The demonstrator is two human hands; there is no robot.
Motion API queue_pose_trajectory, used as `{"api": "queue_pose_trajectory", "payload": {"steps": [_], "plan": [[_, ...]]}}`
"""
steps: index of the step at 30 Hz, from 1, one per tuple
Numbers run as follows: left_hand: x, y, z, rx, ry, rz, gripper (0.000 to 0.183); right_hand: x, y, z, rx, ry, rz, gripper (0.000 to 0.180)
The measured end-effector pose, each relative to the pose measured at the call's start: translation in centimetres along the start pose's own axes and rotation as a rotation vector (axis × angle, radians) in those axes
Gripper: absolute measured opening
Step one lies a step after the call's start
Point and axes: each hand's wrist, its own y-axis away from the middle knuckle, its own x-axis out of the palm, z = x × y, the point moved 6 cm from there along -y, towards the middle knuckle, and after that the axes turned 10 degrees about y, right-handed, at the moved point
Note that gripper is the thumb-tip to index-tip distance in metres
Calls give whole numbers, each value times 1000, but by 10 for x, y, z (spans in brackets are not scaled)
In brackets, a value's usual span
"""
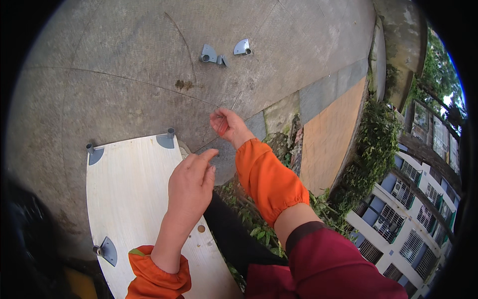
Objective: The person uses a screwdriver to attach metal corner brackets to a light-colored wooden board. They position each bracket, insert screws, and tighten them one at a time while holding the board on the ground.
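My right hand [229,125] is raised over the concrete, its fingers closed on a screwdriver with a red handle [223,126] and a thin metal shaft pointing up and away. To its lower left, my left hand [192,179] hangs over the right edge of a pale wooden board [127,190], fingers slightly bent and apart, nothing seen in it. Grey corner brackets with short tube sockets sit at the board's far left corner [96,155], far right corner [166,141] and left edge [109,251].
Grey brackets [209,53] lie together on the concrete ground, another bracket [242,47] to their right. Leafy plants [261,228] and an orange-tan paved strip [328,138] lie at the right. A dark shape [30,220] stands at the left.
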Motion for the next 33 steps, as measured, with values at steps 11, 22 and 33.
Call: {"api": "queue_pose_trajectory", "payload": {"steps": [11, 22, 33], "plan": [[-83, 80, -202, 616, -2, -45, 17, -23, 42, 117, -211, 174, -260, 32], [-104, 153, -271, 324, -279, -227, 13, 48, 210, -129, 222, 798, 217, 18], [-241, 323, -39, -655, -806, -259, 42, 6, 283, -151, 99, 1020, 74, 22]]}}
